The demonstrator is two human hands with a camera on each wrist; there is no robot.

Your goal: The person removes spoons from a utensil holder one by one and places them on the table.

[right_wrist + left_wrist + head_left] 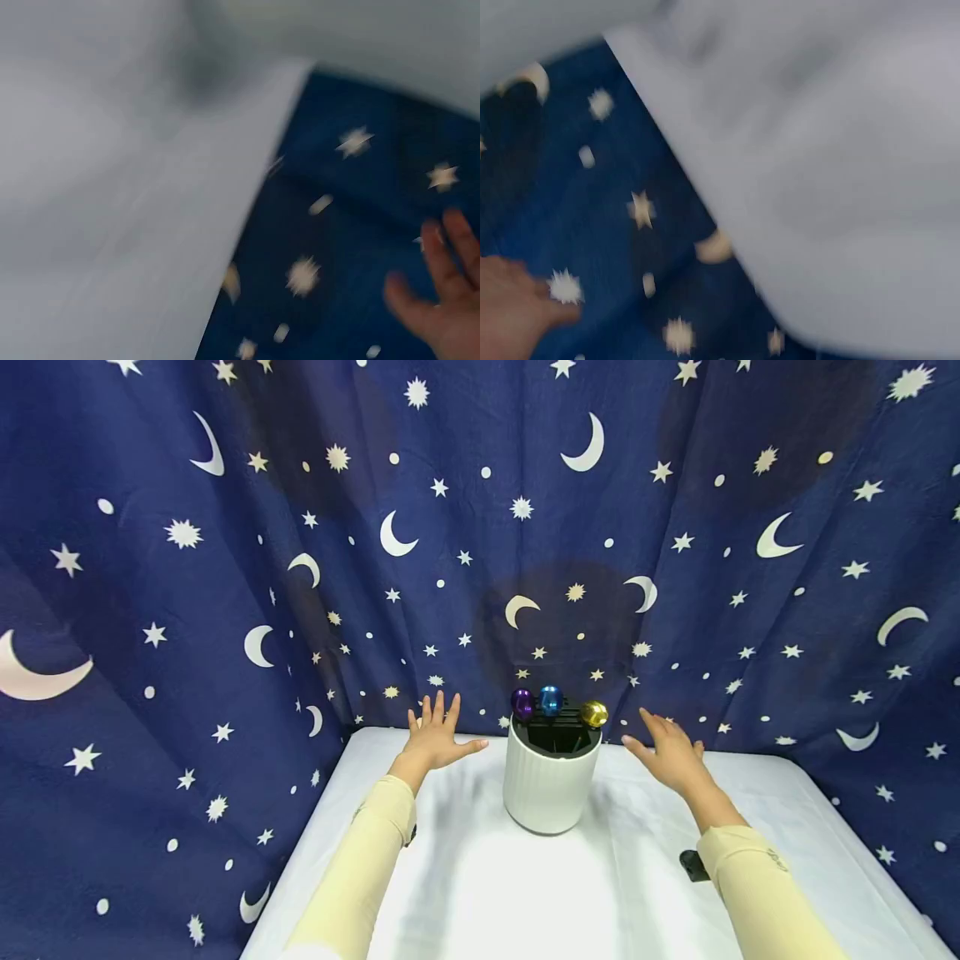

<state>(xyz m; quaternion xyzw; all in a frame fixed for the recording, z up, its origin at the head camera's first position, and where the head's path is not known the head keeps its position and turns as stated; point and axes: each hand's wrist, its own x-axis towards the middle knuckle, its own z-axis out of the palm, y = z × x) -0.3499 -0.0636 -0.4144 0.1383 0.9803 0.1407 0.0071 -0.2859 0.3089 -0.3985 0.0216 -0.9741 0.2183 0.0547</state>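
A white ribbed cylindrical holder (551,785) with a black slotted insert (558,739) stands upright towards the back of the table. At its top rim sit three shiny balls: a purple ball (522,703), a blue ball (551,700) and a gold ball (594,713). What lies below the balls is hidden. My left hand (433,745) is to the left of the holder, fingers spread and holding nothing. To its right is my right hand (675,760), also with extended fingers and nothing held. Each wrist view catches part of a hand, the left hand (514,311) and the right hand (450,311), at its lower outer corner.
A white cloth covers the table (525,893). Behind and beside it hangs a dark blue curtain (480,510) with moons and stars. A small black object (693,865) shows beside the right sleeve (757,877). The left sleeve (367,860) crosses the table's left side.
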